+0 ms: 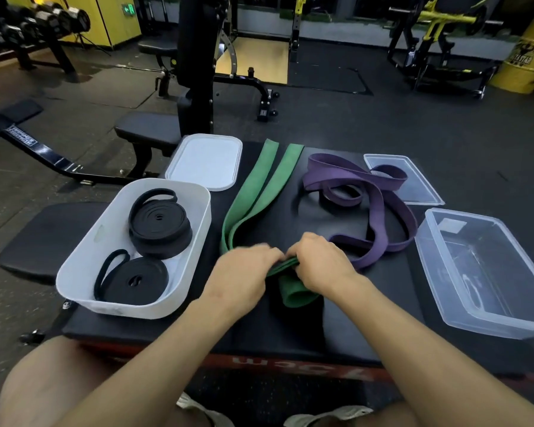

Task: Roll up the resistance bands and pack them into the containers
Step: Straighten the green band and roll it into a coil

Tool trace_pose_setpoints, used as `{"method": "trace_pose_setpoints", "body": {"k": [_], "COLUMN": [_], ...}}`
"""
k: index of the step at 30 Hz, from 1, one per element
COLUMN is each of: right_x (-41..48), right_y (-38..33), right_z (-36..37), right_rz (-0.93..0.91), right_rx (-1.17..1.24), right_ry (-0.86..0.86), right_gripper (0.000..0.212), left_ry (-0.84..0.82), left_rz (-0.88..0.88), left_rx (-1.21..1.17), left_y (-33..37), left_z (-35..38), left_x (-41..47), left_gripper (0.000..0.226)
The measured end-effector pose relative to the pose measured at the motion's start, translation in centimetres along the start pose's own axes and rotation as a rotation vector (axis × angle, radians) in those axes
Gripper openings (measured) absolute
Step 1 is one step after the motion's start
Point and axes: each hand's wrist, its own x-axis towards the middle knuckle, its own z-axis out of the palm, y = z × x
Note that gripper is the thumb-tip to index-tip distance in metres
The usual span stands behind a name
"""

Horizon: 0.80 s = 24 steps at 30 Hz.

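Note:
A wide green resistance band (259,186) lies stretched out down the middle of the black padded box (346,328). My left hand (244,272) and my right hand (318,260) both pinch its near end, where a short rolled or folded part bulges below the fingers. A purple band (379,208) lies loose and tangled to the right. Two rolled black bands (159,224) sit in the white container (80,272) on the left. An empty clear container (487,315) stands at the right.
A white lid (205,161) lies behind the white container, and a clear lid (413,180) lies behind the clear one, partly under the purple band. Weight benches, a dumbbell rack and gym machines stand on the dark floor beyond. My knees are at the near edge.

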Motion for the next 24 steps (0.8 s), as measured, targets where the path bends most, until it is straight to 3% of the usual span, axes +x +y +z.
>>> {"method": "trace_pose_setpoints", "body": {"k": [3, 8, 13, 18, 20, 24], "right_x": [0.6, 0.1, -2.5, -2.5, -1.9, -1.1], "right_y": [-0.3, -0.1, 0.4, -2.2, -3.0, -3.1], "right_z": [-0.2, -0.2, -1.0, -2.6, -3.0, -2.1], "right_rz": [0.004, -0.031, 0.064, -0.182, -0.242, -0.343], "right_rx": [0.028, 0.075, -0.1, -0.347, -0.415, -0.35], "right_ry": [-0.028, -0.07, 0.025, -0.024, -0.093, -0.158], "right_gripper": [0.038, 0.034, 0.019, 0.016, 0.02, 0.007], "left_ry": [0.013, 0.063, 0.14, 0.153, 0.132, 0.08], "left_rz": [-0.024, 0.047, 0.024, -0.135, -0.12, 0.006], "left_rx": [-0.118, 0.015, 0.022, -0.294, -0.404, -0.282], "left_y": [0.3, -1.3, -0.9, 0.4, 0.4, -1.1], "left_z": [0.0, 1.5, 2.6, 2.9, 2.6, 2.1], "left_x": [-1.8, -3.2, -5.9, -6.6, -6.7, -6.5], "left_gripper": [0.041, 0.039, 0.028, 0.029, 0.034, 0.027]}}
